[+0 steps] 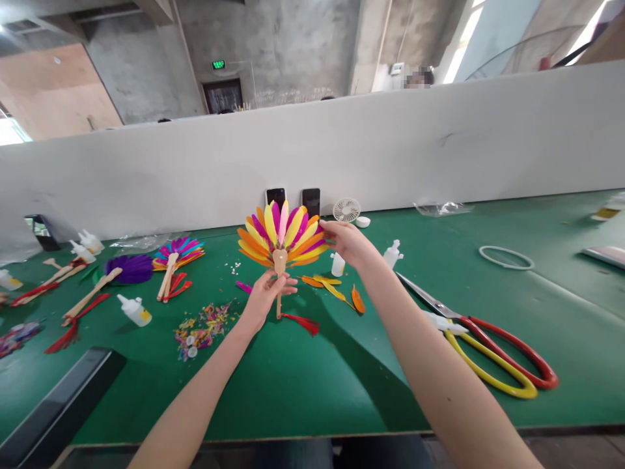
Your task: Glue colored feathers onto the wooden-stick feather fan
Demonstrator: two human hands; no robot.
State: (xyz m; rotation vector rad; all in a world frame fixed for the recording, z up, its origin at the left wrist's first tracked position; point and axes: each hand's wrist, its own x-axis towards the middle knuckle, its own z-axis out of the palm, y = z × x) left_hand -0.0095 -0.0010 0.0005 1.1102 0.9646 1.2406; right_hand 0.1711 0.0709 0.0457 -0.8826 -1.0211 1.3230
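A feather fan point(282, 234) with yellow, orange, pink and purple feathers on a wooden stick stands upright above the green table point(342, 378). My left hand point(267, 291) pinches its wooden handle just below the feathers. A red tassel point(301, 322) trails from the handle's lower end. My right hand point(346, 238) touches the fan's right edge, fingers closed on the outer feathers. Loose orange and yellow feathers point(336, 291) lie on the table under the fan.
Two pairs of scissors, red-handled point(512, 348) and yellow-handled point(483, 365), lie at right. Small glue bottles point(135, 310) and finished fans point(176, 255) sit at left, feather scraps point(202, 327) in front. Two phones point(293, 197), a small fan point(346, 210) and a white ring point(506, 257) stand farther back.
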